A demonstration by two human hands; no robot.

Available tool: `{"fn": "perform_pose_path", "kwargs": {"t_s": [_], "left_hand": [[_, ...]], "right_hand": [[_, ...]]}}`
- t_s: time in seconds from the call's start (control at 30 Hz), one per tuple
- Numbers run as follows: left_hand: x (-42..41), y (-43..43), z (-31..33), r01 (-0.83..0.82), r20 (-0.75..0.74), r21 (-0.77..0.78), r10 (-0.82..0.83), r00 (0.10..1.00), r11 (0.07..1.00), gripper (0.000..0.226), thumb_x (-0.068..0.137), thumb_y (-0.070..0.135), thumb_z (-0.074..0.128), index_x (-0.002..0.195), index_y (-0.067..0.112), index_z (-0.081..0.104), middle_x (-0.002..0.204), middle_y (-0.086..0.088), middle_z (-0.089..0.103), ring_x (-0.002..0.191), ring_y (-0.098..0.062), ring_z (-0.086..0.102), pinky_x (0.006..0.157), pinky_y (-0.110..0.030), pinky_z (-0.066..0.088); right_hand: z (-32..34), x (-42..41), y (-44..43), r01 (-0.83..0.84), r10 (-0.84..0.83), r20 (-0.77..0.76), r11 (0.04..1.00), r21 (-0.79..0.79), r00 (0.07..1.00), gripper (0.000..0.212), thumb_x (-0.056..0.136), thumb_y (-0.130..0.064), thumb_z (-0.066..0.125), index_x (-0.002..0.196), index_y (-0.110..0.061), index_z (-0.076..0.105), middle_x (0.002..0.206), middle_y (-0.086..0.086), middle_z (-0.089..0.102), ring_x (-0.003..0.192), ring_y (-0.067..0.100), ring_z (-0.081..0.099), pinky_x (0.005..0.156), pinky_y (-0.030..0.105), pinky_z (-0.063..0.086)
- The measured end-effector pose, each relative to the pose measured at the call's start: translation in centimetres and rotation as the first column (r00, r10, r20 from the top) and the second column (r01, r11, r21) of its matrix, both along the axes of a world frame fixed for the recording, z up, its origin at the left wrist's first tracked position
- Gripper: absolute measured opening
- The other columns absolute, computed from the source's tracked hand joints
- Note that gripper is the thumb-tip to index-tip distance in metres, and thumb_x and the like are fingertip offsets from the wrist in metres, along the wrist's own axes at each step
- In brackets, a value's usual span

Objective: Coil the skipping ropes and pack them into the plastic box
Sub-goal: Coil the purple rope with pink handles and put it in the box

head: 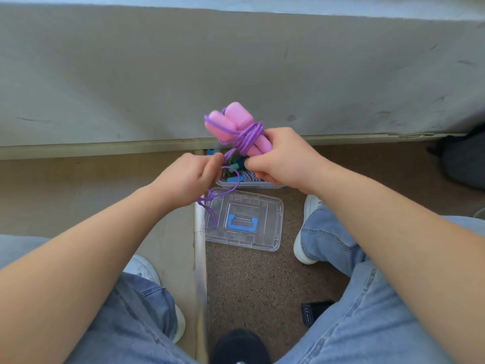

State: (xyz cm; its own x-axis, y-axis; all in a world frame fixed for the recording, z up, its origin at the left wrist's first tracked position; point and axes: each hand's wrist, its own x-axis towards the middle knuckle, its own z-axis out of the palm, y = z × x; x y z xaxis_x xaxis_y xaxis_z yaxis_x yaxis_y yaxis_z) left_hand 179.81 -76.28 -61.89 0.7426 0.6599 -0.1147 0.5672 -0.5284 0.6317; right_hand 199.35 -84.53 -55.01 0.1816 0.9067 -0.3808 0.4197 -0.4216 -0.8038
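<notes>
My right hand (283, 156) grips the two pink foam handles (231, 124) of a skipping rope, held together above the plastic box (225, 183). Purple cord (249, 136) is wound several times around the handles. My left hand (191, 177) pinches the loose end of the purple cord, and a slack loop (210, 200) of it hangs down over the lid. The clear box sits on the floor below my hands, mostly hidden by them. Inside it I see bits of other ropes, blue and green parts and a blue-white twisted cord (249, 176).
The box's clear lid (265, 237) with a blue handle lies flat on the speckled floor in front of the box. A grey wall (236, 61) rises right behind. My knees in jeans and white shoes (301, 248) flank the lid. A small black object (312, 311) lies on the floor.
</notes>
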Motion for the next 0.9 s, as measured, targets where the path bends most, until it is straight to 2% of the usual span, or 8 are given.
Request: {"fn": "perform_pose_path", "kwargs": {"t_s": [0.1,0.2,0.33,0.47,0.53,0.63,0.8,0.9], "left_hand": [[1.0,-1.3,-0.2,0.148,-0.124,0.034,-0.143,0.982,0.988,0.029,0.104,0.038,0.034,0.09,0.021,0.052,0.069,0.002,0.059,0.068,-0.027,0.056,0.064,-0.039,0.043],[1.7,-2.5,0.3,0.302,-0.146,0.017,-0.297,0.944,0.953,0.019,0.103,0.032,0.039,0.108,0.022,0.055,0.066,0.014,0.053,0.065,-0.014,0.057,0.064,-0.033,0.04],[2.0,-3.0,0.6,0.501,-0.216,0.348,-0.453,0.865,0.792,0.04,0.099,0.044,0.027,0.092,0.02,0.058,0.064,0.0,0.058,0.057,-0.028,0.058,0.05,-0.031,0.036],[1.7,-1.2,2.0,0.516,-0.198,0.483,-0.486,0.851,0.707,0.039,0.091,0.057,0.044,0.07,0.029,0.06,0.056,0.005,0.055,0.045,-0.022,0.051,0.045,-0.022,0.025],[1.0,0.0,2.3,0.458,-0.168,0.5,-0.437,0.884,0.735,0.05,0.084,0.072,0.044,0.065,0.028,0.06,0.056,0.006,0.053,0.048,-0.019,0.045,0.044,-0.022,0.026],[0.1,0.9,1.4,0.345,-0.099,0.509,-0.345,0.933,0.789,0.062,0.08,0.079,0.039,0.06,0.023,0.06,0.055,0.006,0.046,0.05,-0.021,0.043,0.043,-0.026,0.034],[-0.7,1.0,1.0,0.145,-0.132,0.33,-0.107,0.985,0.933,0.067,0.083,0.073,0.023,0.062,0.022,0.061,0.059,0.002,0.05,0.061,-0.025,0.045,0.052,-0.036,0.043],[-0.6,1.0,0.2,0.04,-0.171,0.065,-0.028,0.985,0.997,0.053,0.092,0.062,0.03,0.055,0.029,0.049,0.057,-0.006,0.053,0.059,-0.026,0.042,0.055,-0.034,0.04]], "right_hand": [[-1.5,0.5,0.3,0.07,-0.055,0.244,0.996,-0.055,0.968,0.024,0.066,-0.022,0.068,0.089,-0.015,0.063,0.072,0.004,0.068,0.062,0.025,0.063,0.057,0.037,0.053],[-2.8,0.6,0.1,0.074,-0.027,0.396,0.992,-0.105,0.918,0.027,0.078,-0.023,0.067,0.099,-0.016,0.052,0.09,0.003,0.059,0.078,0.029,0.056,0.058,0.032,0.04],[-4.2,0.3,-0.8,0.013,0.144,0.608,0.969,-0.246,0.781,0.026,0.088,-0.018,0.061,0.105,-0.015,0.042,0.109,0.016,0.059,0.096,0.038,0.058,0.073,0.036,0.04],[-5.5,-0.9,-2.1,-0.304,0.536,0.531,0.832,-0.464,0.656,0.028,0.092,-0.024,0.06,0.116,-0.016,0.047,0.108,0.011,0.062,0.088,0.032,0.061,0.072,0.04,0.053],[-5.5,-1.5,-2.5,-0.519,0.676,0.43,0.736,-0.436,0.598,0.021,0.088,-0.022,0.057,0.109,-0.021,0.051,0.089,0.003,0.062,0.075,0.024,0.06,0.067,0.04,0.057],[-4.1,-2.5,-2.5,-0.71,0.759,0.42,0.635,-0.304,0.498,0.015,0.086,-0.02,0.06,0.099,-0.02,0.053,0.067,-0.005,0.051,0.057,0.01,0.05,0.052,0.028,0.04],[-2.2,-2.8,-2.1,-0.68,0.643,0.367,0.732,-0.038,0.672,0.018,0.083,-0.024,0.071,0.08,-0.018,0.055,0.062,-0.007,0.055,0.055,0.013,0.05,0.053,0.02,0.037],[-1.7,-2.6,-2.0,-0.603,0.57,0.312,0.798,0.011,0.76,0.017,0.082,-0.022,0.073,0.077,-0.021,0.057,0.063,-0.008,0.058,0.056,0.008,0.049,0.055,0.016,0.037]]}}
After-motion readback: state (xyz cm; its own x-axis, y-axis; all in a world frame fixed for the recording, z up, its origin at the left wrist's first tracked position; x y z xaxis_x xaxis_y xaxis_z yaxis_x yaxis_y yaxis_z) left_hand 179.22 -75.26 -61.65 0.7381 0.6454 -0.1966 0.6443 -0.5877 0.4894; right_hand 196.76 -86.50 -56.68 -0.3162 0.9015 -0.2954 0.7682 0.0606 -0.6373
